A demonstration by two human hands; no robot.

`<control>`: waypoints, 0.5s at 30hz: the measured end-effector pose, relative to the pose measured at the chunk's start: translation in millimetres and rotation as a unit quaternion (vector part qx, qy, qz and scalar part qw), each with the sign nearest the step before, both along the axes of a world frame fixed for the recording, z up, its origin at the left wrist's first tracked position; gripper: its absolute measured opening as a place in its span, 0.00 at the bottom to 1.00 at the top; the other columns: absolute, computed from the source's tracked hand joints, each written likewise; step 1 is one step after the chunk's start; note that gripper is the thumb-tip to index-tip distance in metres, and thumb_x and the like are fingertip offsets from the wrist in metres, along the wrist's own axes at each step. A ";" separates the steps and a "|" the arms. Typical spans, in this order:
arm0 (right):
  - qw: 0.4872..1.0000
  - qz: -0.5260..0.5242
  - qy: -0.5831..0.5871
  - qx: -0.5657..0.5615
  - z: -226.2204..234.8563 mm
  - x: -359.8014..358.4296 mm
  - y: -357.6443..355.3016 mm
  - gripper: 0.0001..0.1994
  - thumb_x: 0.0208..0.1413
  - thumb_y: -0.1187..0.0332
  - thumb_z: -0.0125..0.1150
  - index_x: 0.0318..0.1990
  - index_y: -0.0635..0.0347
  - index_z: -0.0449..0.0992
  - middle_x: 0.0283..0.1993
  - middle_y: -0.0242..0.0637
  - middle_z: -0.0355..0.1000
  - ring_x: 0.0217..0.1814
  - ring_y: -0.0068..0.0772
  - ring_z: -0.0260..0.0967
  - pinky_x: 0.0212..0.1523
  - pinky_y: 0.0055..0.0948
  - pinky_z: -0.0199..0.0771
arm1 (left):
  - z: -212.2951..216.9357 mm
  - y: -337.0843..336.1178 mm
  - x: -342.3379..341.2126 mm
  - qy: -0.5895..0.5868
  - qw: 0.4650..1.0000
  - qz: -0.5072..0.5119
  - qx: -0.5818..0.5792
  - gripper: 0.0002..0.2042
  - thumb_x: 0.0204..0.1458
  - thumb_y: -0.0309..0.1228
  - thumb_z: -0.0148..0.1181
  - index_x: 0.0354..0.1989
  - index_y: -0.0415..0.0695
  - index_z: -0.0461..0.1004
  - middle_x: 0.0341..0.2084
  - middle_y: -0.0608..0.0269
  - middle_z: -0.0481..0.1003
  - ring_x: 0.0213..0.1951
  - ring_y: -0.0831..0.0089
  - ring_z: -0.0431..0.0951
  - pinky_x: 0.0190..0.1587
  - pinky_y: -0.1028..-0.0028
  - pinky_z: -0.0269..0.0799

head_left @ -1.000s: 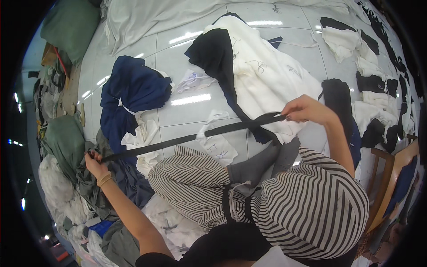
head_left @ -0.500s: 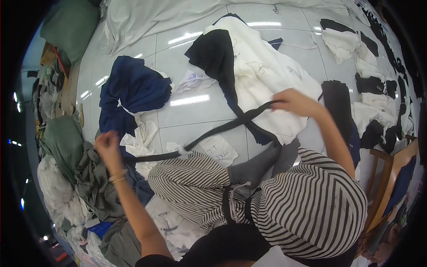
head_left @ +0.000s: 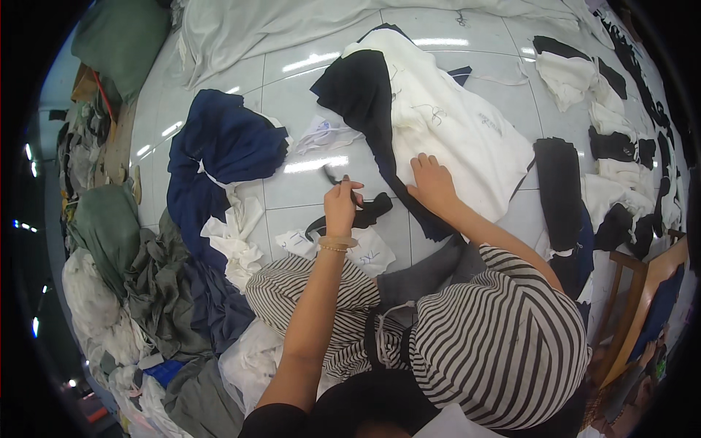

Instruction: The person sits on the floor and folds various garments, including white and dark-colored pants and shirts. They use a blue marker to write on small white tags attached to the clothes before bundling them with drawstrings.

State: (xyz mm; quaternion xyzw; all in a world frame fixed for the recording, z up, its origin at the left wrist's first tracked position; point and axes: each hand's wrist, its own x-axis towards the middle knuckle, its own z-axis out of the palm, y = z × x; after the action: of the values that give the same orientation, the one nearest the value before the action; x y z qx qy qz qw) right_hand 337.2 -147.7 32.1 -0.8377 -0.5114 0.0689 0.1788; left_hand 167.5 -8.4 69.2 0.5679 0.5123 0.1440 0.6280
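Observation:
My left hand (head_left: 340, 207) is closed on a dark fabric strip (head_left: 374, 211), which bunches beside it over the tiled floor. A thin dark end pokes up past my fingers; its exact form is hard to make out. My right hand (head_left: 434, 184) lies palm down with fingers stretched out on a white fabric stack (head_left: 456, 124), near its left edge. Along that edge runs a black fabric piece (head_left: 359, 84), narrowing toward my feet. Below the strip, a white marked scrap (head_left: 371, 252) lies by my knee.
A navy fabric heap (head_left: 232, 139) with white scraps (head_left: 235, 233) sits to the left. Grey-green cloth (head_left: 164, 288) piles up beyond my left knee. Dark folded fabric (head_left: 558, 190) lies to the right, near rows of black and white pieces (head_left: 612, 139) and a wooden frame (head_left: 642, 314).
My left hand has moved right, in front of me. The strip, stretched out between both sides before, is now gathered at my left hand. My right hand has let it go and come down on the white fabric.

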 end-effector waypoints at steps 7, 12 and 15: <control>0.999 0.011 -0.051 0.007 -19.3 -0.9 -2.6 0.12 0.43 0.67 0.64 0.34 0.60 0.70 0.35 0.36 0.67 0.42 0.37 0.68 0.36 0.35 0.71 | -16.4 23.5 -16.5 0.150 0.982 0.006 0.118 0.18 0.57 0.40 0.51 0.31 0.36 0.79 0.15 0.59 0.74 0.19 0.71 0.72 0.26 0.70 0.64; 0.990 -0.077 0.090 0.082 -15.2 12.4 -3.9 0.09 0.42 0.69 0.62 0.30 0.61 0.72 0.31 0.40 0.70 0.39 0.38 0.70 0.34 0.37 0.71 | -70.2 26.1 -38.2 0.254 0.924 -0.093 0.271 0.16 0.52 0.39 0.57 0.30 0.34 0.78 0.16 0.56 0.75 0.21 0.68 0.75 0.27 0.69 0.68; 0.944 -0.169 0.267 0.097 -9.1 39.2 -19.0 0.08 0.44 0.69 0.61 0.32 0.63 0.75 0.28 0.41 0.72 0.33 0.35 0.71 0.32 0.36 0.70 | -49.9 10.9 -14.9 0.199 0.941 -0.121 0.243 0.19 0.56 0.39 0.54 0.39 0.30 0.76 0.31 0.42 0.79 0.31 0.48 0.79 0.38 0.59 0.71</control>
State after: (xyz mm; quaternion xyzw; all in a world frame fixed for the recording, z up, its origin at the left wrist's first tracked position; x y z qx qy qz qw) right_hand 376.4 -166.7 23.0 -0.8413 -0.3000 0.2093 0.3981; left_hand 152.7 2.5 19.3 0.7782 0.5036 0.0709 0.3684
